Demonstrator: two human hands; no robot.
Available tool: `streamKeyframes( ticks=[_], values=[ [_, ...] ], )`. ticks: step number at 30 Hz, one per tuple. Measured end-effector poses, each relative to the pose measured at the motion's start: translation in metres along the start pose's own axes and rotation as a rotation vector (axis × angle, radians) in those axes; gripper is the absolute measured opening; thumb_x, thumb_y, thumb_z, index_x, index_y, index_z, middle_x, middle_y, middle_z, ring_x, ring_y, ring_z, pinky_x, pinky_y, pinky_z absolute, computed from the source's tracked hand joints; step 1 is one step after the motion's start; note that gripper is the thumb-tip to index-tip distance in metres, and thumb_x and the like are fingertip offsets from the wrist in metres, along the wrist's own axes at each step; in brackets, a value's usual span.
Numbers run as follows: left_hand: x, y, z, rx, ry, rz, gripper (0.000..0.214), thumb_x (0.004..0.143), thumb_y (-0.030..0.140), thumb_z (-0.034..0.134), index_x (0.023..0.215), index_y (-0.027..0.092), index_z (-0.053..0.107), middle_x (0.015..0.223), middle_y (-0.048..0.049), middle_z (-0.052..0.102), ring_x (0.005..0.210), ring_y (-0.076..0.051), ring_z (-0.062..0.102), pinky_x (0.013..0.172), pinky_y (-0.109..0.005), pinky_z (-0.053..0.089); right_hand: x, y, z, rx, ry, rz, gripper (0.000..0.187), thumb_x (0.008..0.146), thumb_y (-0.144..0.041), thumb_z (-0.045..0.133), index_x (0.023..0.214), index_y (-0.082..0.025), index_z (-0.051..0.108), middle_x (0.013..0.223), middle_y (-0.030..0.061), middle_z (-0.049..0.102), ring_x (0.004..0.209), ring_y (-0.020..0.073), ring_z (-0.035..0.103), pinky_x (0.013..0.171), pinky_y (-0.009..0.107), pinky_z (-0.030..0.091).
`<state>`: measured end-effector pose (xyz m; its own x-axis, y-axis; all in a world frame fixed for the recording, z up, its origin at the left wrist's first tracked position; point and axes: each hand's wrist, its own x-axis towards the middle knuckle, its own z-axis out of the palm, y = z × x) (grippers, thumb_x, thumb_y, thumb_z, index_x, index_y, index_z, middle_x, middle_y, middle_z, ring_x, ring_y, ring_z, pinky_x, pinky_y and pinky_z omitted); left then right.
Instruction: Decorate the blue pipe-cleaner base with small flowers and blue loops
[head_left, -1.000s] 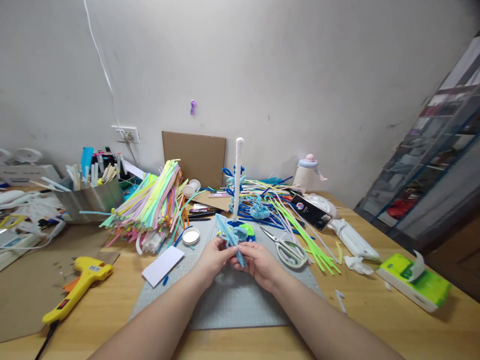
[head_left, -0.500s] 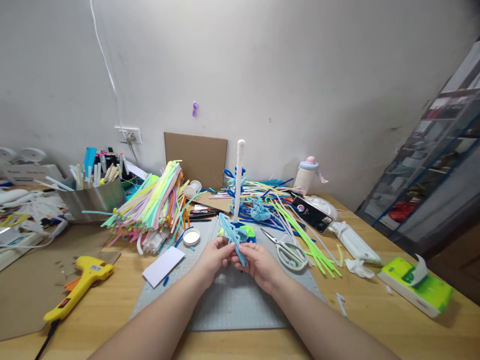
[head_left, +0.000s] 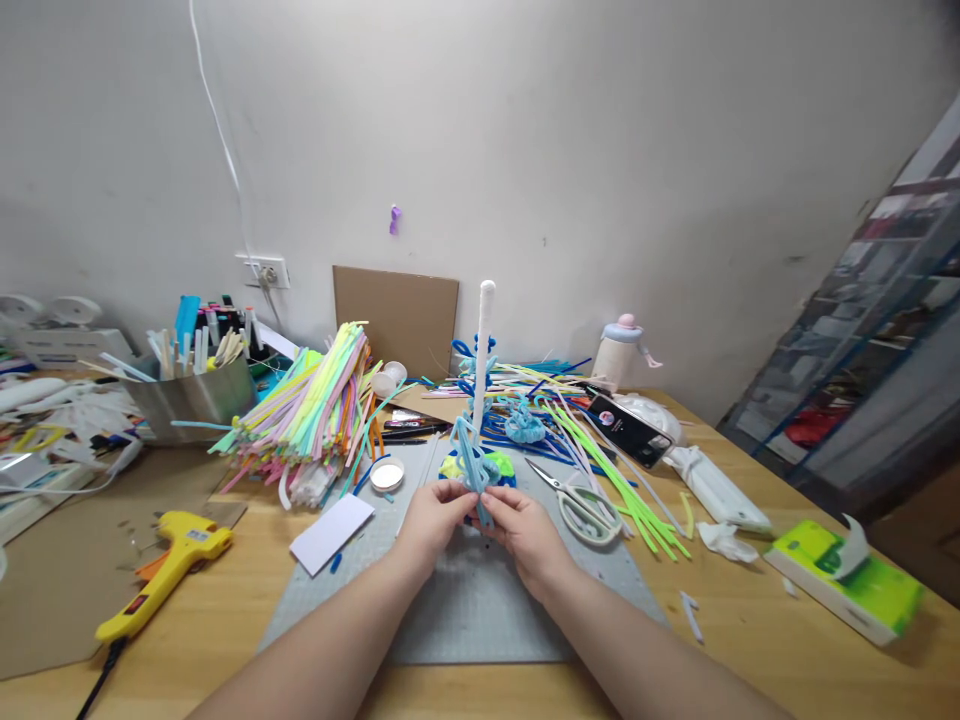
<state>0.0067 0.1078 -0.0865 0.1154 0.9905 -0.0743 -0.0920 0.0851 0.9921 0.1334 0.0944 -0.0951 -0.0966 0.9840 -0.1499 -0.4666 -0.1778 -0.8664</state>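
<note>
Between my hands, over the grey cutting mat [head_left: 480, 620], are bent light-blue pipe cleaners [head_left: 469, 455]. My left hand [head_left: 441, 515] pinches them from the left, and my right hand [head_left: 517, 520] pinches them low on the right. Fingertips of both hands nearly meet, partly hiding the lower ends. Just behind stands an upright white stick [head_left: 484, 360] with blue loops around it. Its base, patched yellow-green and blue [head_left: 506, 468], is partly covered by the pipe cleaners. A curled light-blue pipe-cleaner piece [head_left: 525, 420] lies to the right of the stick. Scissors [head_left: 589, 512] rest right of my right hand.
At left are a yellow glue gun [head_left: 165, 575], a white card [head_left: 332, 533] and a large bundle of pastel pipe cleaners [head_left: 315, 400]. Green pipe cleaners [head_left: 615, 480], a phone [head_left: 628, 430] and a tissue pack [head_left: 844, 580] lie on the right. Cardboard [head_left: 397, 315] leans against the wall.
The light-blue pipe cleaners have turned more upright in my fingers, and my left fingertips have shifted slightly toward the right hand. The whole view has moved a little.
</note>
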Motion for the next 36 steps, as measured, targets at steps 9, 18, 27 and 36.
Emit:
streamKeyframes(
  ticks=[9,18,27,36],
  values=[
    [0.000,-0.004,0.001,0.055,0.009,0.003,0.019,0.061,0.033,0.069,0.062,0.015,0.061,0.053,0.0012,0.060,0.045,-0.008,0.046,0.044,-0.020,0.029,0.003,0.008,-0.003,0.002,0.108,-0.034,0.027,0.055,-0.032,0.076,0.073,-0.015,0.067,0.063,0.0010,0.066,0.059,0.0135,0.059,0.061,0.025,0.045],
    [0.003,-0.006,0.001,-0.052,0.040,0.047,0.033,0.056,0.032,0.074,0.074,0.016,0.053,0.056,0.0055,0.055,0.040,-0.005,0.041,0.040,-0.018,0.028,-0.003,0.000,0.002,0.080,-0.065,0.036,0.025,0.060,-0.032,0.074,0.075,-0.014,0.067,0.071,0.0047,0.068,0.066,0.0154,0.062,0.069,0.029,0.048],
    [0.003,-0.007,-0.002,-0.208,-0.126,-0.145,0.031,0.060,0.028,0.071,0.084,0.014,0.056,0.065,0.0005,0.057,0.045,-0.005,0.047,0.038,-0.015,0.025,-0.006,-0.001,0.002,0.046,-0.175,0.037,0.026,0.065,-0.032,0.072,0.081,-0.012,0.066,0.074,0.0049,0.065,0.062,0.0101,0.058,0.068,0.027,0.049],
    [0.013,0.036,-0.037,-0.284,0.111,0.021,0.032,0.056,0.021,0.068,0.087,0.016,0.058,0.073,0.0005,0.055,0.052,-0.005,0.045,0.040,-0.015,0.027,0.002,0.003,-0.003,-0.119,-0.056,0.033,0.027,0.062,-0.035,0.071,0.075,-0.014,0.059,0.063,-0.0004,0.060,0.046,0.0061,0.048,0.051,0.022,0.043]
  ],
)
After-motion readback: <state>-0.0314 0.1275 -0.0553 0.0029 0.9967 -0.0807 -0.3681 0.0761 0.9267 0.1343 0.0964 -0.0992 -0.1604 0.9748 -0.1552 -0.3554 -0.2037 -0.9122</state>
